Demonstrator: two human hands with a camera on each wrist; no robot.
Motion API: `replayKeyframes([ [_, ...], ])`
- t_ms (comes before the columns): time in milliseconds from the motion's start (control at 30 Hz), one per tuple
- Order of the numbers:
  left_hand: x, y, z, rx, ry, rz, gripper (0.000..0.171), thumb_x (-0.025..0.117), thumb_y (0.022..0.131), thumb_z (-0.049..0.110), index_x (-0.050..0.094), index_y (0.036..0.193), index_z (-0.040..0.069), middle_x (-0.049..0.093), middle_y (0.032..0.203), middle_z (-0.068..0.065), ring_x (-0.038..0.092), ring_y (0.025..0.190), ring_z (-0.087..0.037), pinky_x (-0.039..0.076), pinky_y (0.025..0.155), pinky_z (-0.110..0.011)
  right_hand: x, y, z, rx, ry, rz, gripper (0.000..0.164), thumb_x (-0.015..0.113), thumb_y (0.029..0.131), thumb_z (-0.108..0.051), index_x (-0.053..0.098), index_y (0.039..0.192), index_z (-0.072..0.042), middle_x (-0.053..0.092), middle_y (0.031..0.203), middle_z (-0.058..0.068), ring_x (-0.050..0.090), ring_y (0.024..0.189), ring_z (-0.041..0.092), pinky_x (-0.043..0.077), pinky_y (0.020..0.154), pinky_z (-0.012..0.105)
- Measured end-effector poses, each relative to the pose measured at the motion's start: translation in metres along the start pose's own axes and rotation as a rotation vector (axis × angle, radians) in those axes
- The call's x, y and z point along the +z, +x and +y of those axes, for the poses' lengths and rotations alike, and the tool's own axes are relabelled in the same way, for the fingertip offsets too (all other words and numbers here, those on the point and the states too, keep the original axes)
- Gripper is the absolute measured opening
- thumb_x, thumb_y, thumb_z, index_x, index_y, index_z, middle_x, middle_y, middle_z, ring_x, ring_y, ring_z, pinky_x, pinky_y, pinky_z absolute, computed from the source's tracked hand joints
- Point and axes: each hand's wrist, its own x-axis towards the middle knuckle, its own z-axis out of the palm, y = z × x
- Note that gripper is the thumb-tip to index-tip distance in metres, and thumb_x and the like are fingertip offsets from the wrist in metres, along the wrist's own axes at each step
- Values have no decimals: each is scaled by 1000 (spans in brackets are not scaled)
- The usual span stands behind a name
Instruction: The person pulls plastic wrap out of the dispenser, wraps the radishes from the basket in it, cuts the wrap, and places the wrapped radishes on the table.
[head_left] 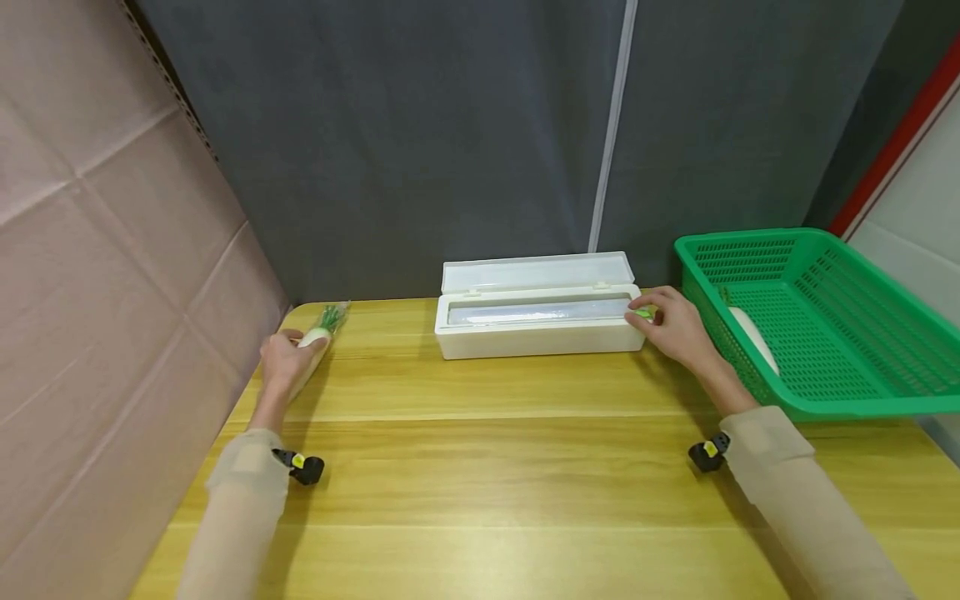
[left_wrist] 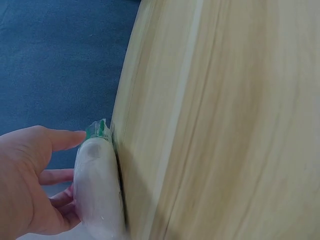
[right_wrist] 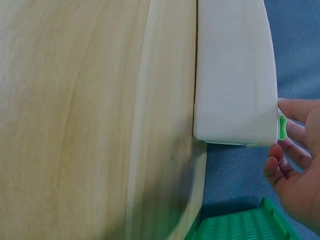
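Note:
At the table's far left, a white radish (head_left: 315, 336) with green leaf stubs lies wrapped in clear film. My left hand (head_left: 285, 360) holds it from above. In the left wrist view, one finger reaches the radish's leafy end while the others bend against its side (left_wrist: 99, 185). A long white cling film box (head_left: 540, 340) stands at the back with its lid (head_left: 538, 272) raised; film shows in its opening. At the box's right end my right hand (head_left: 675, 325) pinches a small green slider (head_left: 643, 313). The right wrist view shows this slider (right_wrist: 282, 128) between thumb and fingers.
A green plastic basket (head_left: 862, 407) stands at the right, close to the right forearm, with another white radish (head_left: 753, 340) inside. A dark cloth (head_left: 420, 150) hangs behind the wooden table (head_left: 480, 467). A pale wall covering (head_left: 112, 275) runs along the left.

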Motion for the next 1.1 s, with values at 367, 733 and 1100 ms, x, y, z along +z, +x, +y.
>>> replayKeyframes([
  [367,-6,1,0,106,9,42,52,63,98,25,55,133,-12,48,129,-35,43,122,-49,38,100,-59,3,4,2,-71,-13,8,15,74,92,-11,74,100,2,64,107,21,50,71,27,38,64,32],
  [733,20,-4,31,306,56,89,38,65,94,14,64,122,-12,57,116,-32,48,114,-46,40,98,-58,6,9,0,-135,-10,13,8,77,89,-5,77,95,1,64,96,16,49,70,26,35,63,28],
  [1100,50,-25,72,452,-17,-47,33,65,97,12,64,123,-9,55,120,-28,51,111,-43,43,96,-54,1,7,-1,-63,-18,-22,10,74,92,-6,77,97,1,61,94,16,48,78,26,37,68,35],
])
